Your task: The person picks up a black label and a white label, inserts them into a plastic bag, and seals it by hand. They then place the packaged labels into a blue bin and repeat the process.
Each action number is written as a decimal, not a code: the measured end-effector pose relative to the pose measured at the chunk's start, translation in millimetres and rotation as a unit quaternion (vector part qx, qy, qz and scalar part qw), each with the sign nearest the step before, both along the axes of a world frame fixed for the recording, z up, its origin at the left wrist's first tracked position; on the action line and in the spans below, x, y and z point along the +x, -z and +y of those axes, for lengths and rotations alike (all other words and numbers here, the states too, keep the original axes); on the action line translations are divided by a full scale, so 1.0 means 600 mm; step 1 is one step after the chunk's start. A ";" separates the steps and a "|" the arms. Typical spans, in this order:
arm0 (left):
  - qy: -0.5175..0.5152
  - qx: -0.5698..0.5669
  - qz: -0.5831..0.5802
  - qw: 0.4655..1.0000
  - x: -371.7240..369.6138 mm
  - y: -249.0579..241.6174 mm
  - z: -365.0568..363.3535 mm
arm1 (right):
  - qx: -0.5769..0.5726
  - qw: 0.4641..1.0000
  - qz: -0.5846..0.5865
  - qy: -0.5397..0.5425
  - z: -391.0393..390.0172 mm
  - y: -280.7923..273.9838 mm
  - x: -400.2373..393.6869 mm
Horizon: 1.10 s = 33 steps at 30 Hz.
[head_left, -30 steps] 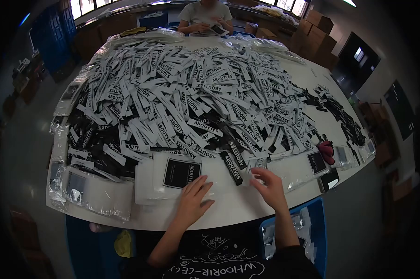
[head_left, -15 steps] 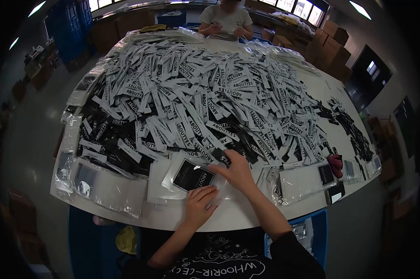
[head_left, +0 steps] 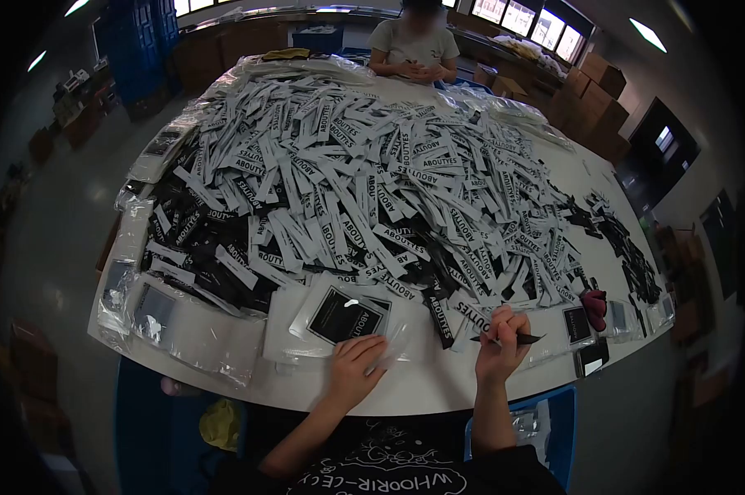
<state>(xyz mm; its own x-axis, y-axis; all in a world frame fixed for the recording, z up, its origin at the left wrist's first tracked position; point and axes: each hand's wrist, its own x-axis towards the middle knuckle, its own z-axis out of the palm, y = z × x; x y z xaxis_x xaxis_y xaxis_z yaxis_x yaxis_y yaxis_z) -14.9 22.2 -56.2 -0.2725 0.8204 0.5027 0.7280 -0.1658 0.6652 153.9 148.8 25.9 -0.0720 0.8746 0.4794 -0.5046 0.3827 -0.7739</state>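
Note:
My left hand (head_left: pixel 356 371) lies with fingers outstretched on the near edge of a clear plastic bag (head_left: pixel 399 345). A black square panel with white lettering (head_left: pixel 336 315) shows on the bag stack just beyond those fingers. Raised over the table to the right, my right hand (head_left: pixel 501 351) is closed on a slim black strip (head_left: pixel 529 338), whose pointed end sticks out to the right. A black ABOUTYES strip (head_left: pixel 440 320) lies between the hands. Beyond them spreads a big heap of white and black ABOUTYES strips (head_left: pixel 348 177).
More flat clear bags (head_left: pixel 203 342) lie at the left front edge. A dark red object (head_left: pixel 594 309) sits at the right, near a pile of black strips (head_left: pixel 632 252). Blue bins (head_left: pixel 561 429) stand below the table edge. Another person (head_left: pixel 414 49) works across the table.
My right hand has moved right, away from the bag stack, and now holds a slim black strip up. My left hand stays on the bag. The person opposite has brought their hands together.

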 end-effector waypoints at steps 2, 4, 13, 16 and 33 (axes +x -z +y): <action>-0.009 0.002 -0.002 1.000 0.002 0.000 0.001 | -0.055 0.998 -0.028 0.000 -0.026 0.023 0.010; -0.012 0.003 0.001 1.000 0.002 -0.001 0.002 | -0.122 0.989 -0.081 -0.022 -0.045 0.047 0.016; -0.021 0.006 0.015 1.000 0.005 -0.002 0.003 | 0.002 0.939 -0.343 -0.007 -0.040 0.072 -0.008; -0.037 0.013 0.002 0.999 0.006 -0.006 0.002 | -0.008 0.966 -0.257 0.016 -0.044 0.075 -0.012; -0.124 0.117 -0.081 0.982 0.039 -0.059 -0.063 | -0.014 0.900 -0.421 -0.114 -0.178 0.133 -0.015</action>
